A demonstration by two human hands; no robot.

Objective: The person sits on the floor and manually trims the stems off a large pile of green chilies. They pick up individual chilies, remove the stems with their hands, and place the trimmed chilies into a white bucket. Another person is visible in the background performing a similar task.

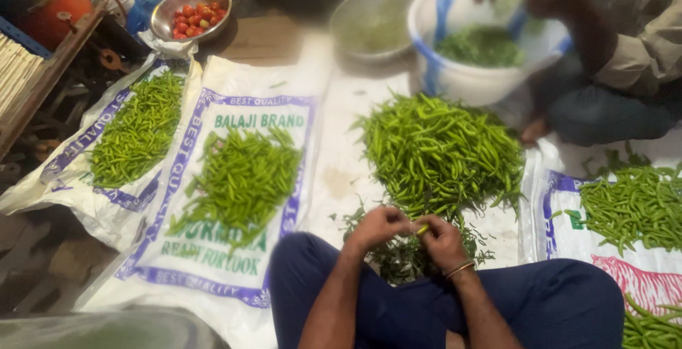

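My left hand (378, 225) and my right hand (442, 239) meet in front of my knees, both pinching one small green chilli (423, 230) between their fingertips. A bangle circles my right wrist. Just beyond the hands lies a big heap of green chillies (440, 151) on a white sack, with a scatter of plucked stems (402, 258) under my hands.
Further chilli heaps lie on printed white sacks at left (140, 129), centre (245, 177) and right (636, 207). Another person sits at the far right over a white tub (455, 72) of greens. A steel bowl of tomatoes (192, 14) and an empty steel bowl (371, 24) stand at the back.
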